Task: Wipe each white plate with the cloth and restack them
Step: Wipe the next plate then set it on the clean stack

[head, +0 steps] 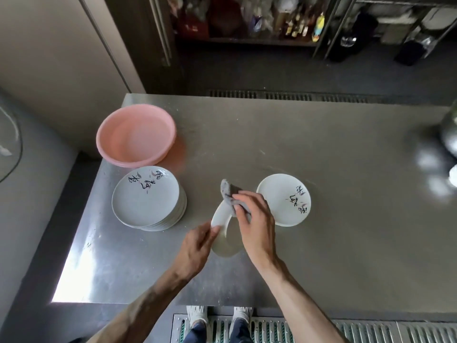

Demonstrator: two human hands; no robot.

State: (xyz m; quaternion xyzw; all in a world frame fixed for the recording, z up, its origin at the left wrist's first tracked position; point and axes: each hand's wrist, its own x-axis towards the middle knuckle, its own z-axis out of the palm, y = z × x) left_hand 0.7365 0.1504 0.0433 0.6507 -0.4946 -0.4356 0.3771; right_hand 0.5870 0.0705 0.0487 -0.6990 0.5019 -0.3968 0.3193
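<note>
One white plate (220, 217) stands tilted on edge between both hands. The left hand (197, 246) pinches its near rim, and the right hand (254, 224) grips the grey cloth (228, 194), which is folded over the far rim. To wipe well, the left should probably turn the plate while the cloth squeezes both faces, firmly enough that nothing slips onto the table (321, 144). The unwiped stack (148, 196) sits left of the left hand. A single plate (284, 199) lies just right of the right hand.

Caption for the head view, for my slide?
Left hand holds a tilted plate, right hand wipes it with cloth; stack left, lone plate right.
</note>
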